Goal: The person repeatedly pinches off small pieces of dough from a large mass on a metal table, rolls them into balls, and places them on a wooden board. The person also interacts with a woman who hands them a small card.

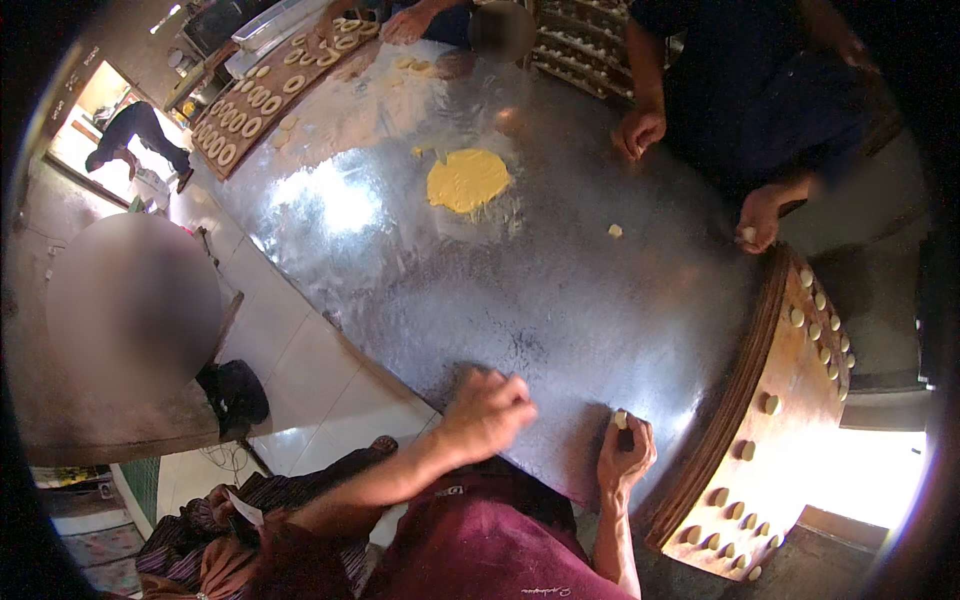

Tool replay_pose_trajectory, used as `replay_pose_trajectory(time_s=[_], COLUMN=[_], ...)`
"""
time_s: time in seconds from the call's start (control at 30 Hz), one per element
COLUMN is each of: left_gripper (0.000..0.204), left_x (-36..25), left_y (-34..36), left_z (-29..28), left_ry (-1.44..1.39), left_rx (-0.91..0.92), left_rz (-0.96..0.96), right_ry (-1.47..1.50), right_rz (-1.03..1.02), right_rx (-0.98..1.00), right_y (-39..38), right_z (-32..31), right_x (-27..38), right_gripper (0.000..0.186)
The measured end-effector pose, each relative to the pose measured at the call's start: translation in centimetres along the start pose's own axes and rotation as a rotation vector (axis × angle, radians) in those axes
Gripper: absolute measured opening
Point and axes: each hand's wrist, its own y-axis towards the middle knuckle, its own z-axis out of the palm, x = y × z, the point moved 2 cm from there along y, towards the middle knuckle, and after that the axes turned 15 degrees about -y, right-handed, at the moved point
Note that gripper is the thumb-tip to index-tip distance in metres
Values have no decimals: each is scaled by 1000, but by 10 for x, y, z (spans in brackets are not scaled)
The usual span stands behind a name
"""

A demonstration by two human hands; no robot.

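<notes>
My right hand (624, 455) is at the near edge of the metal table (560, 330), its fingers wrapped round a small pale dough ball (621, 419) that shows at the top of the grip. To its left, my left hand (488, 410) hovers over the tabletop, slightly blurred, with its fingers curled in. Whatever those fingers may hold is hidden. A small lump of dough (615, 231) lies alone farther up the table. Beyond, left of the middle, a flat patch of yellow dough or fat (467, 181) is spread on the metal.
A wooden board (780, 440) with several dough balls stands at the right on stacked boards. At the far left is a tray of dough rings (238, 120). Across the table, a co-worker's hand (762, 215) holds a dough ball. Flour (365, 100) covers the far end.
</notes>
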Motion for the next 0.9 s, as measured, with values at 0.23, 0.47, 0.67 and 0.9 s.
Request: replay_pose_trajectory(time_s=[0.23,0.47,0.67,0.9], left_gripper=[21,29,14,23], left_x=[9,32,20,-19], left_y=[56,79,59,90], left_z=[8,-43,24,35], left_ry=[-48,-46,71,47], left_rx=[-63,-323,-103,-311], left_rz=[166,85,297,224], right_ry=[19,128,-121,170], right_rz=[-38,21,-97,-316], right_rx=[2,25,-116,-408], right_y=[16,6,21,46], right_z=[10,13,26,91], right_x=[5,10,-45,-115], right_gripper=[15,11,33,30])
